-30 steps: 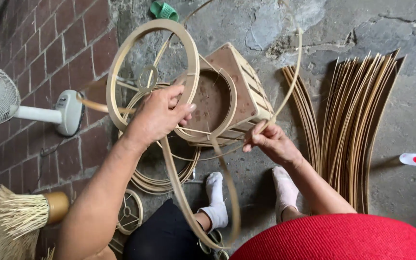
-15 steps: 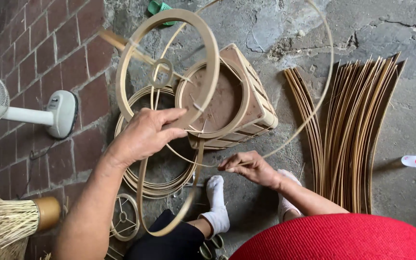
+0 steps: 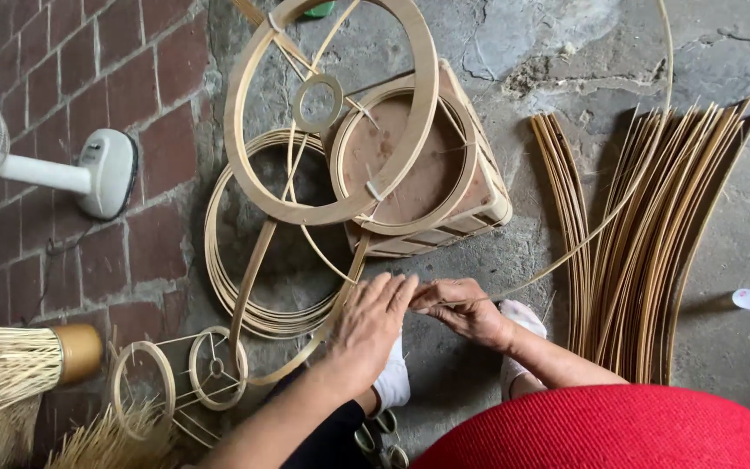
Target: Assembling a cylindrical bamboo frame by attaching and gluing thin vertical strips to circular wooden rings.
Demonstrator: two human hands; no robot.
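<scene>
In the head view, the left hand (image 3: 373,320) and right hand (image 3: 462,310) met at about 6 o'clock, both pinched shut on a thin bamboo strip (image 3: 618,204) that arced up toward 1 o'clock. The bamboo frame (image 3: 332,113) of joined rings stood at 12 o'clock with only a few ribs fitted, so most seemed left to do. A bundle of strips (image 3: 653,252) lay at 3 o'clock, a fan (image 3: 106,172) at 9, and coiled hoops (image 3: 253,260) crowded beneath the frame.
</scene>
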